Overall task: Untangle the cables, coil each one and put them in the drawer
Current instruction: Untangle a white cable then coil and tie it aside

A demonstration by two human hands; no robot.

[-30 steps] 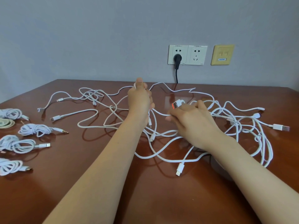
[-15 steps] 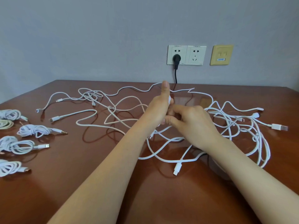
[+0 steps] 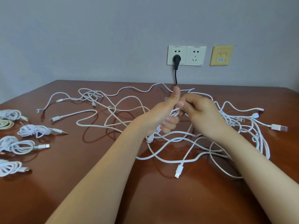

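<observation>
My left grip [image 3: 161, 118] is clenched round a few turns of white cable [image 3: 175, 113], with the fingers curled under and the thumb standing straight up toward the wall. My right grip [image 3: 199, 113] meets it just beside that thumb and pinches the same cable where it leaves the left palm. Both grips are raised above the worktop [image 3: 80, 183], touching each other near the middle of my view.

The held cable sits between the two grips. Its short visible run lies roughly crosswise, from the left palm to the right fingertips. Below the left grip a strand drops out from the curled fingers and ends in a small connector [image 3: 149, 139] that points down at the worktop. I cannot tell whether it touches the surface.

Further out, the other cables lie on the worktop as a loose tangle [image 3: 264, 145]. It is thickest beyond my right forearm and wanders off in long loops toward the far left. A flat white plug [image 3: 178, 171] lies nearest me, its long axis pointing toward me. A larger USB plug [image 3: 279, 127] lies at the right edge of the tangle, pointing right.

Well apart, along the left edge, five coiled cables [image 3: 32, 130] lie in a column. The connector ends I can see point right. On the wall behind the worktop are the sockets [image 3: 195, 55], and a black plug [image 3: 176, 59] sits in the left one.
</observation>
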